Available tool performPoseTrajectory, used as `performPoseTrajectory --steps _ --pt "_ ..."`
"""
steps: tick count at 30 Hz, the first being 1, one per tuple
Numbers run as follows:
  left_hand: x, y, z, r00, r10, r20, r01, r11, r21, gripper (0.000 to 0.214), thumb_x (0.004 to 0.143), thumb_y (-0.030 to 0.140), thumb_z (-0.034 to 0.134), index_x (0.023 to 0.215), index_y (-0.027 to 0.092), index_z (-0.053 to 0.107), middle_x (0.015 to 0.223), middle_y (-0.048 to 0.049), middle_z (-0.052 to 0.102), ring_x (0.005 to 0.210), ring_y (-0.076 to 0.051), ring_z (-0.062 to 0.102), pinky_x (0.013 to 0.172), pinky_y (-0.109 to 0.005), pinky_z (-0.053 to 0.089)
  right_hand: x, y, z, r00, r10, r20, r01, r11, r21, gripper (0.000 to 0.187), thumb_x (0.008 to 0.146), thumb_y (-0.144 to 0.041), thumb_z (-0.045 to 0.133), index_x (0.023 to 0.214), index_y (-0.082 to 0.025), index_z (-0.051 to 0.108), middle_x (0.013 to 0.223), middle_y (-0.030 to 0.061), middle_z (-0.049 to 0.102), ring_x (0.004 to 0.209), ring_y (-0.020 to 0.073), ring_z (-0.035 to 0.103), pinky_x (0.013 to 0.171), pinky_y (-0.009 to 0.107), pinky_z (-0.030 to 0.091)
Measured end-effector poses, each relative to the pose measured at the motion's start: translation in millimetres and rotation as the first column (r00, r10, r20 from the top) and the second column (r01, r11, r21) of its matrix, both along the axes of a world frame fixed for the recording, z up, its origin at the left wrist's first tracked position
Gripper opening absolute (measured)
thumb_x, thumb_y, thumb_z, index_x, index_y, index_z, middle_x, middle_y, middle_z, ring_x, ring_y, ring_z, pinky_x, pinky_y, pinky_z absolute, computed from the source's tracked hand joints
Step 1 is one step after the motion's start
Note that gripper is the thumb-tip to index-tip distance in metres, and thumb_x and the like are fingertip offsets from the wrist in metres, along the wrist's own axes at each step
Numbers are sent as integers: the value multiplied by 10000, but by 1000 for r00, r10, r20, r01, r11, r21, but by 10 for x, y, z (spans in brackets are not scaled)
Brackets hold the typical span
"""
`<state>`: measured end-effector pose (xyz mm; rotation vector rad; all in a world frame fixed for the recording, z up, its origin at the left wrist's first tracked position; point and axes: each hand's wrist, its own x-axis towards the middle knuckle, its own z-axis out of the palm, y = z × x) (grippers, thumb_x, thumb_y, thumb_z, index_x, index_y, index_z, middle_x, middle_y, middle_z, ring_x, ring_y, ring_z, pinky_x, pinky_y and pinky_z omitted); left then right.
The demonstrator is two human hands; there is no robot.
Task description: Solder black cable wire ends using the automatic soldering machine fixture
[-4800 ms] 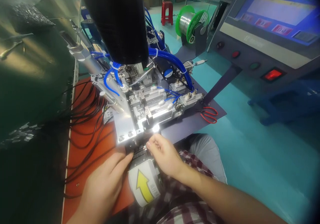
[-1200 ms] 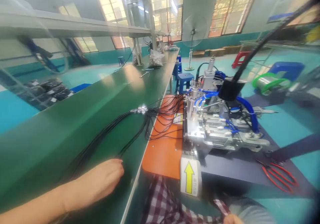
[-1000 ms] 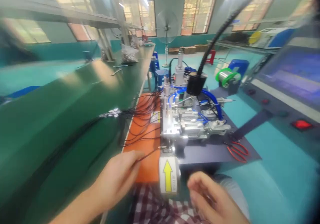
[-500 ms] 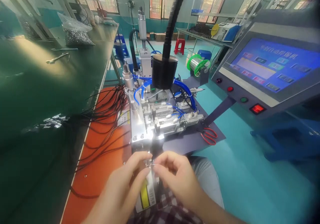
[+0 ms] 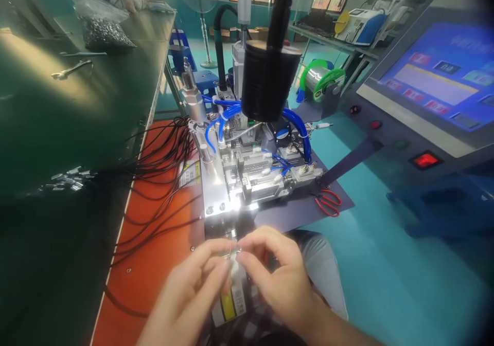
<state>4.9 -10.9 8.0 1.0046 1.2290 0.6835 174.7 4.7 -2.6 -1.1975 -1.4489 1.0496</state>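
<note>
My left hand (image 5: 189, 294) and my right hand (image 5: 278, 279) meet just in front of the metal soldering fixture (image 5: 247, 176). Both pinch a thin black cable with a small metal connector end (image 5: 232, 251) between thumb and fingertips. Below them is a white label with a yellow arrow (image 5: 230, 305), partly hidden by my fingers. The fixture carries blue air hoses (image 5: 297, 125) and a black lamp head (image 5: 268, 81) above it.
Several black cables (image 5: 162, 166) lie across the orange mat (image 5: 150, 253), their metal ends on the green conveyor belt (image 5: 57, 130). Red scissors (image 5: 328, 202) lie right of the fixture. A solder spool (image 5: 322, 81) and a touch-screen console (image 5: 432, 84) stand at right.
My left hand came back from the cables on the green belt with one cable. Both hands then met in front of the fixture, and the view moved closer and lower.
</note>
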Motion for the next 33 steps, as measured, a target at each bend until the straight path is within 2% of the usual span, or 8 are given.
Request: performPoseTrajectory --steps 4,8,18,22,24,26,29,33 --pt "5 -31 -2 1000 9 1 -9 1000 4 401 904 557 593 1185 272 614 675 33 558 614 -141 523 547 -203 431 -28 16 -14 994 -5 -112 -15 985 -174 57 803 -172 691 751 -179 668 636 -42 568 550 89 488 537 217 392" --pt "-26 -77 -28 999 19 27 -18 999 -38 484 911 568 578 1305 295 512 764 20 603 664 -151 549 609 -226 478 -26 90 -24 887 22 -461 -286 811 -511 215 803 -353 741 773 -173 627 482 -94 473 390 53 363 400 194 266" --pt "-36 -6 28 976 140 169 -106 974 -200 619 824 575 702 1338 276 532 648 45 545 607 -113 517 568 -173 441 -41 160 -14 715 -77 -695 -486 659 -574 404 687 -458 870 725 -143 620 605 -37 584 421 19 348 404 185 213" --pt "14 8 101 960 221 175 -181 959 -216 608 760 539 774 1268 252 605 580 61 534 516 -97 474 529 -184 433 -54 138 -4 784 7 -621 -448 698 -558 335 764 -437 786 727 -157 605 554 -51 546 388 35 356 394 197 237" --pt "28 -12 93 955 251 157 -219 957 -191 559 758 528 776 1222 258 622 593 63 543 500 -90 465 511 -179 421 -80 81 1 892 67 -447 -304 822 -481 244 842 -374 691 740 -179 585 525 -67 492 387 59 372 392 205 265" --pt "38 -45 59 963 246 106 -232 964 -127 502 770 541 759 1167 263 626 662 44 593 537 -99 501 508 -172 419 -116 5 -1 979 75 -188 -113 973 -201 164 872 -254 615 731 -193 557 566 -51 487 455 88 436 434 215 330" --pt "62 -87 17 974 224 12 -224 974 13 451 808 552 718 1139 269 601 780 7 676 648 -136 587 568 -178 467 -151 -83 -15 997 -4 83 -14 975 220 161 853 -109 549 715 -192 533 649 -22 512 555 105 494 513 220 395" --pt "87 -79 51 975 221 4 -222 975 10 452 820 542 706 1157 269 579 634 46 629 549 -124 555 494 -169 425 -123 -101 -21 992 34 121 -38 999 32 156 889 -145 534 739 -188 541 683 -22 522 551 93 497 504 200 400"
